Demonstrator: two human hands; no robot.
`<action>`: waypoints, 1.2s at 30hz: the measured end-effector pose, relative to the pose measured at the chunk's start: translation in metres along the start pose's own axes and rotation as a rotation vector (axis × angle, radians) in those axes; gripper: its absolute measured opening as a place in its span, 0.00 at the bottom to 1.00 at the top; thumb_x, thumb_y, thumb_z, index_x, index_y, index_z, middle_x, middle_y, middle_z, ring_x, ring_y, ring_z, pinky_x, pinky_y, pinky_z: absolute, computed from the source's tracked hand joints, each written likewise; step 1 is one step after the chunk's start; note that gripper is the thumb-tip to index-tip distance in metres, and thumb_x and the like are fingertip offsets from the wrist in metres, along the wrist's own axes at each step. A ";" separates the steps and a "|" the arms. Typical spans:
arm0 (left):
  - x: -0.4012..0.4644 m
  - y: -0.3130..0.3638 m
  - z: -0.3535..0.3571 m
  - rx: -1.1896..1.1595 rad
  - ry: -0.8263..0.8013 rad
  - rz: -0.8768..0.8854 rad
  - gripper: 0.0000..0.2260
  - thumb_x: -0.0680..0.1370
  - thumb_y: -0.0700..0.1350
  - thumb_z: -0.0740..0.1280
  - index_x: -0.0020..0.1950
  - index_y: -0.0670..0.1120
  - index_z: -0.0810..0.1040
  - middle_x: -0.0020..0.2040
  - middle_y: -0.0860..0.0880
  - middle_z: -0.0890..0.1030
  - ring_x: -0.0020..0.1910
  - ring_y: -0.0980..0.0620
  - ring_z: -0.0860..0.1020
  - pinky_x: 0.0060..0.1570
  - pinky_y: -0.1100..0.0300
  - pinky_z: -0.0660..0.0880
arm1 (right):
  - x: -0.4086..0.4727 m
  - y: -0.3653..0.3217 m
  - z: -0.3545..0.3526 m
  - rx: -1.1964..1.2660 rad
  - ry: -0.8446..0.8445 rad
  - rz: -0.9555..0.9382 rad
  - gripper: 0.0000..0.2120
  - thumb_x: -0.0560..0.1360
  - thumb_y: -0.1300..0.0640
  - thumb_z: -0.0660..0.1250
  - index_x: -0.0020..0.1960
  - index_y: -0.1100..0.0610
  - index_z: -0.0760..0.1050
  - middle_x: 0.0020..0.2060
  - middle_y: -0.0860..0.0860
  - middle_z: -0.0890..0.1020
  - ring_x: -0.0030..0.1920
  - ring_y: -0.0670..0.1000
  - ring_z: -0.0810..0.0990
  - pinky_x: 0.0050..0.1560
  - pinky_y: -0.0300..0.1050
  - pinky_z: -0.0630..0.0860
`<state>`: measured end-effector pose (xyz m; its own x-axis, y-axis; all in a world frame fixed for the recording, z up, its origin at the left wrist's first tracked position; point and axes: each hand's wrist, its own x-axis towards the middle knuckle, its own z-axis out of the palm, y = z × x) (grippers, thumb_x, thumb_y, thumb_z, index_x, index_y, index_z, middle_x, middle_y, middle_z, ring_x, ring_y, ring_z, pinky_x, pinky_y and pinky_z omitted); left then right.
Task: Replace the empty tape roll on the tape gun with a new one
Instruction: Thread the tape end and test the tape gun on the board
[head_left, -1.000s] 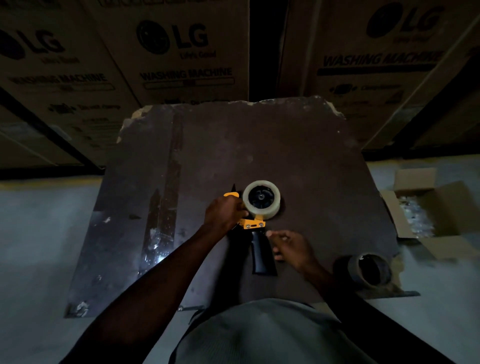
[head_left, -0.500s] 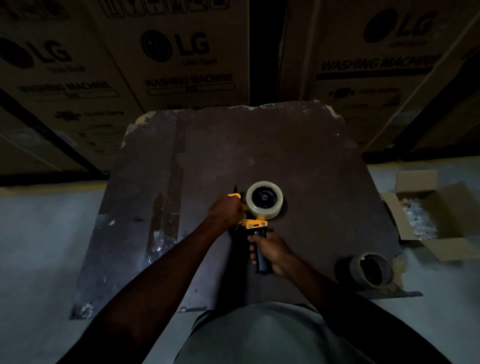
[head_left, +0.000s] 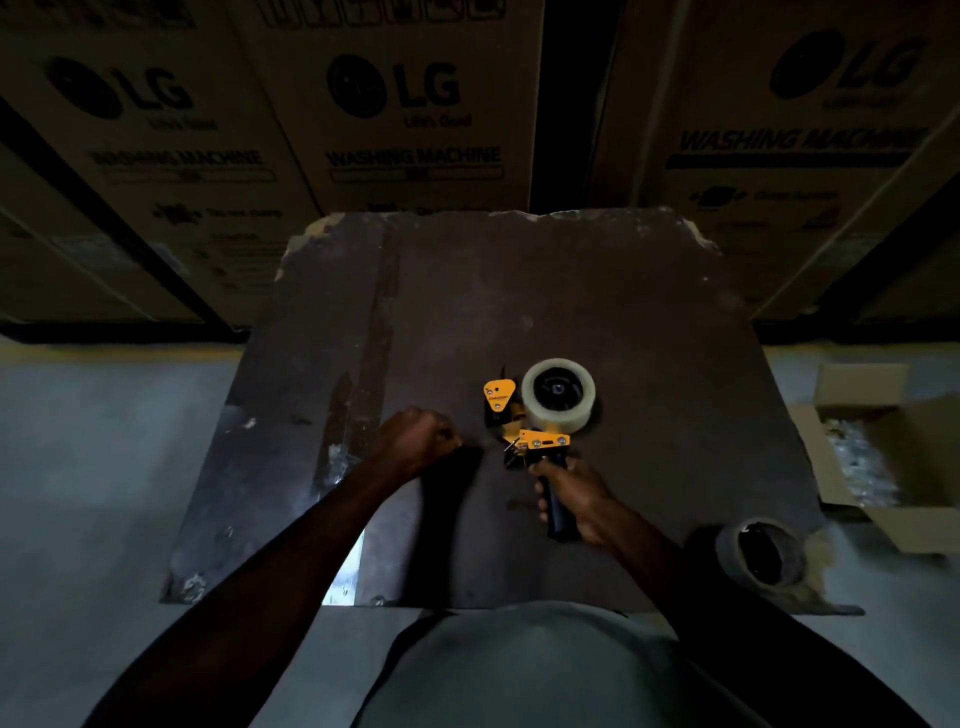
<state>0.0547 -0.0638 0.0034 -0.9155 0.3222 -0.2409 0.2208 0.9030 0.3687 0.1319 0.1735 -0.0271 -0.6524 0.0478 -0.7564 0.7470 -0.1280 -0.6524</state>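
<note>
A yellow and black tape gun (head_left: 524, 434) lies on the dark board (head_left: 519, 291), with a full clear tape roll (head_left: 558, 396) mounted on its black hub. My right hand (head_left: 576, 501) is wrapped around the gun's black handle. My left hand (head_left: 418, 436) sits to the left of the gun, fingers pinched together; it may be pinching the end of the clear tape, but I cannot make that out. An empty brown cardboard core (head_left: 761, 553) lies on the board's near right corner.
Large cardboard washing-machine boxes (head_left: 395, 119) stand behind the board. An open carton (head_left: 883, 457) with clear plastic inside sits on the floor at the right. Grey floor lies on both sides of the board.
My right hand has closed around the gun's handle. My left hand has left the yellow front of the gun and moved left, fingers pinched. The gun has shifted slightly right.
</note>
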 end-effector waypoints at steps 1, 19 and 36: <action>0.000 -0.001 -0.002 -0.009 0.008 0.015 0.10 0.75 0.54 0.70 0.48 0.50 0.85 0.46 0.47 0.87 0.47 0.47 0.84 0.44 0.57 0.78 | -0.001 0.001 -0.001 -0.010 -0.005 -0.003 0.06 0.76 0.60 0.66 0.40 0.57 0.74 0.26 0.51 0.76 0.22 0.49 0.72 0.25 0.41 0.71; 0.014 -0.009 -0.017 0.142 -0.061 0.152 0.12 0.80 0.53 0.64 0.58 0.51 0.82 0.52 0.45 0.85 0.52 0.44 0.83 0.49 0.54 0.77 | -0.020 0.026 -0.008 -0.153 -0.079 -0.016 0.07 0.79 0.57 0.64 0.45 0.58 0.76 0.24 0.49 0.76 0.22 0.48 0.72 0.24 0.39 0.71; 0.009 0.011 0.016 -0.295 0.073 0.039 0.07 0.74 0.37 0.69 0.50 0.42 0.84 0.46 0.43 0.86 0.47 0.44 0.83 0.48 0.55 0.75 | -0.042 0.025 -0.004 -0.241 -0.083 -0.024 0.04 0.78 0.59 0.64 0.46 0.59 0.74 0.29 0.53 0.75 0.25 0.49 0.71 0.26 0.41 0.70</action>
<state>0.0541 -0.0462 -0.0091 -0.9326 0.3237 -0.1600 0.1587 0.7655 0.6235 0.1784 0.1726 -0.0123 -0.6713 -0.0347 -0.7404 0.7335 0.1128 -0.6703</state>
